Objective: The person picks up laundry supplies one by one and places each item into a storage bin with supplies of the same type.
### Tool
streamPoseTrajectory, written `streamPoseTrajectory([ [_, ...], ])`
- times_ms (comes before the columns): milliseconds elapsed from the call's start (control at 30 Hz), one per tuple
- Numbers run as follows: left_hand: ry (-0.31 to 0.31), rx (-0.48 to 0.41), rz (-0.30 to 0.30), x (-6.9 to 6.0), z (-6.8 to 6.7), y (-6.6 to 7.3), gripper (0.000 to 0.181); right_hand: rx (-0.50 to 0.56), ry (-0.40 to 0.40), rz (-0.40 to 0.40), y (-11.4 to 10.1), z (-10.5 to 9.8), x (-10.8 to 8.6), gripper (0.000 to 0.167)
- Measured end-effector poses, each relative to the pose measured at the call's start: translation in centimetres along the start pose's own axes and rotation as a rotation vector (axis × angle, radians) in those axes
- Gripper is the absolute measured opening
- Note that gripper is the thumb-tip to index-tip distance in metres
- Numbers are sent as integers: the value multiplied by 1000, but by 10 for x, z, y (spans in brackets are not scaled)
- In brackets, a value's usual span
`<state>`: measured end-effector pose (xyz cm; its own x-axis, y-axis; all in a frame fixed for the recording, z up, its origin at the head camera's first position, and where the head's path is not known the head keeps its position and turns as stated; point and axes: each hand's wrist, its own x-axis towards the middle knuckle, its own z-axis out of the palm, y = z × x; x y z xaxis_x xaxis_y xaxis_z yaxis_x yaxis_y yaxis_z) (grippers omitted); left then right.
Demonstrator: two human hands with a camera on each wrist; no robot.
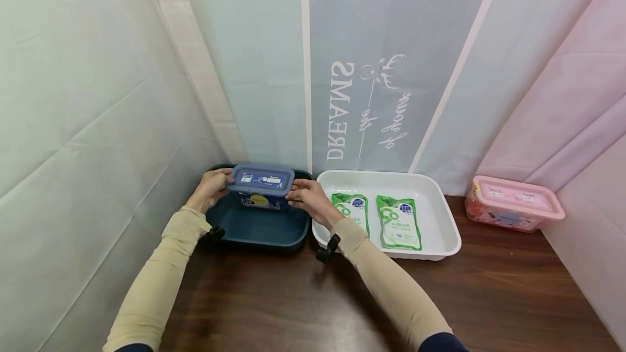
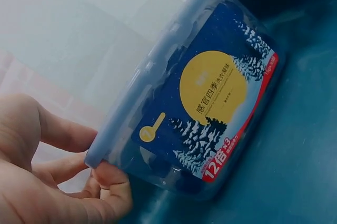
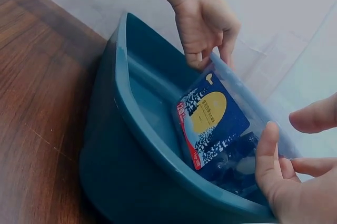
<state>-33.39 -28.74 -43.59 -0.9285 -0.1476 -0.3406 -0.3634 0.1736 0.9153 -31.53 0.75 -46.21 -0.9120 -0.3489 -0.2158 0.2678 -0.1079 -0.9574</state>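
A clear plastic tub of laundry pods [image 1: 263, 201] with a blue lid [image 1: 262, 179] is in the dark teal basin [image 1: 254, 237], near its back; whether it touches the bottom I cannot tell. My left hand [image 1: 210, 186] pinches the lid's left end, its thumb [image 2: 111, 179] under the rim. At the opposite end my right hand [image 1: 313, 200] grips the lid edge. There the right thumb [image 3: 267, 145] lies against the tub's front, while another finger stands apart above the lid. The label with a yellow moon [image 2: 213, 87] faces me.
Right beside the basin is a white tray [image 1: 440, 232] holding two green-and-white pouches [image 1: 398, 222], the nearer one partly behind my right hand. Farther right a pink lidded tub [image 1: 513, 203] stands on the brown wooden table [image 1: 489, 292]. Hanging cloth [image 1: 391, 69] closes off the back and sides.
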Motion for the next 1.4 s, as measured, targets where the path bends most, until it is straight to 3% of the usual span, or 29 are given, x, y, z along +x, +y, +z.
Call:
streamPoseTrajectory([
  [233, -41, 23, -29, 4, -2, -4, 60, -2, -8, 2, -1, 0, -1, 64],
  [400, -55, 67, -1, 2, -1, -4, 60, -3, -17, 4, -4, -3, -3, 63],
  [600, -19, 171, 109, -5, 4, -4, 60, -40, -40, -16, -10, -9, -9, 63],
  [700, 40, 245, 185, -10, 9, -2, 57, -83, -48, -42, -16, -16, -14, 65],
  [833, 155, 423, 320, -18, 17, 1, 53, -177, -47, -102, -29, -31, -24, 63],
  [933, 221, 558, 418, -26, 27, 5, 50, -267, -37, -151, -41, -47, -37, 56],
  [1033, 234, 620, 497, -36, 38, 9, 48, -378, -14, -207, -51, -68, -53, 50],
  [1233, 197, 658, 611, -56, 62, 14, 46, -691, 119, -392, -67, -123, -91, 43],
  [1400, 148, 679, 666, -71, 85, 15, 44, -940, 295, -530, -70, -189, -124, 41],
])
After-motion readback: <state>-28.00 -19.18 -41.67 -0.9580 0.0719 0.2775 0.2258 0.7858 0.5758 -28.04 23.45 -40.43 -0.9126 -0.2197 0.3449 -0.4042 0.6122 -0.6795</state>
